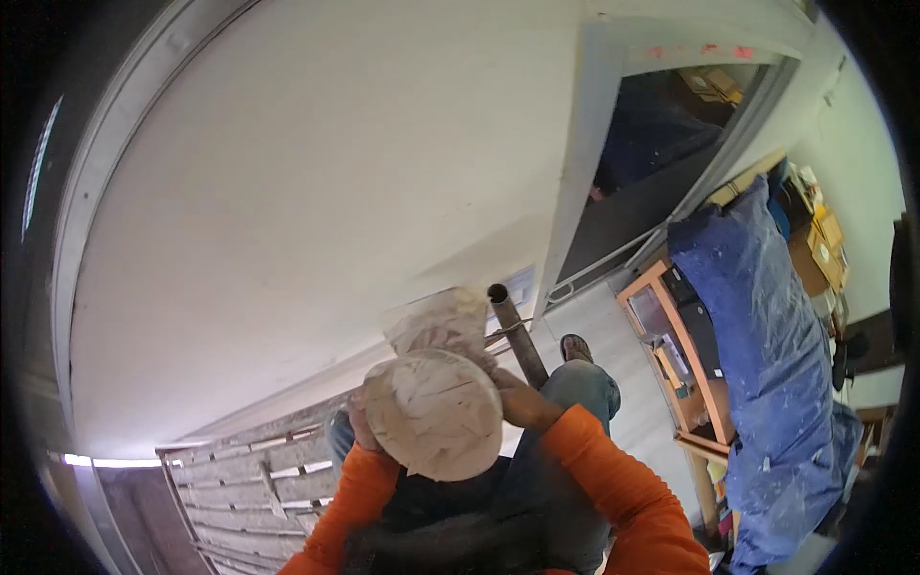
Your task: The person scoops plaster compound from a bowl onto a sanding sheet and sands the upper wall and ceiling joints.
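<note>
Between my two hands is a round, whitish, plaster-smeared thing (433, 412), its flat face turned up towards me. I cannot tell whether it is a lid or the bottom of a bucket. My left hand (360, 422) grips its left edge, mostly hidden behind it. On the opposite side my right hand (525, 401) is closed at the upper right edge, with fingertips out of sight. Just beyond it, against the wall, is a pale, see-through, plaster-streaked piece (439, 324) that looks like plastic; whether the two are joined is unclear.
An upright metal pipe (517, 335) stands right of my hands, beside my knee. Wooden slats (244, 484) form a platform at lower left. A pale wall (326, 182) rises ahead. Blue sheeting (757, 355) covers furniture on the right, near a dark doorway (661, 144).
</note>
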Demonstrator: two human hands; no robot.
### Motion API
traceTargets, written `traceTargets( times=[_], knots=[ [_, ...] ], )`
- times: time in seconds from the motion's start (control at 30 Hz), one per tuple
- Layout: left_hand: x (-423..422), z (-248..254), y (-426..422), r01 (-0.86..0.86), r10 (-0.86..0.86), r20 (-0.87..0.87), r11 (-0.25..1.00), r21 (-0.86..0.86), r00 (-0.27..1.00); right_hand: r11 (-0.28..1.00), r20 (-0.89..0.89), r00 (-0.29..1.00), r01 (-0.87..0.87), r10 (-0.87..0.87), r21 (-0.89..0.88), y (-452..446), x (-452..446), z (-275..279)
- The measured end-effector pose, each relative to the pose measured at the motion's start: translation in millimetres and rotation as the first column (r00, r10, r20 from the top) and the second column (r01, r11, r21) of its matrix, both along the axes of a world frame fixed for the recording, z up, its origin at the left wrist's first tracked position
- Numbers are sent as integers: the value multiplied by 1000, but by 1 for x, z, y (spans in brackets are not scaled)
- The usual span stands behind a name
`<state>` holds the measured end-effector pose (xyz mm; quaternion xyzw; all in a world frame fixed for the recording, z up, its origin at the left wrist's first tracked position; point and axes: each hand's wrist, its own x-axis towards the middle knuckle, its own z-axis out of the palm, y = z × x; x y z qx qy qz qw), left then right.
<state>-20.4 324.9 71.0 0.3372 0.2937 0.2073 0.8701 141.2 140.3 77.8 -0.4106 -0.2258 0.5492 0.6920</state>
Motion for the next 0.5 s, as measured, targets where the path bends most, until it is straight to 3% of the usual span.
traceTargets(
  times=[0.03,0.1,0.13,0.2,0.23,0.3,0.37,0.43,0.47,0.5],
  knots=[
    [1,2,-6,-25,25,6,1000,3,1000,1000,6,1000,-25,25,3,-1,-1,4],
    [7,10,-17,57,-41,69,969,-240,997,982,164,969,175,-186,76,-2,4,20],
    [10,13,-23,39,-21,78,971,-236,997,974,206,953,206,-220,90,-3,5,24],
    [14,18,-28,235,-230,168,972,-10,959,968,258,933,233,-250,93,-5,3,26],
    [16,21,-29,227,-223,169,974,-3,960,967,283,925,238,-254,90,-6,3,26],
    [17,25,-32,319,-311,-79,889,327,947,961,340,899,264,-278,86,-6,3,25],
    [22,28,-36,455,-315,-331,677,579,890,928,446,817,361,-364,96,-4,12,24],
    [30,30,-38,525,-296,-434,520,674,851,841,584,640,519,-499,150,-8,35,27],
    [27,32,-35,333,-310,-123,864,378,943,779,645,523,598,-558,189,-13,51,32],
    [22,33,-32,179,-166,152,981,-76,974,722,697,394,643,-599,256,-22,68,39]
  ],
)
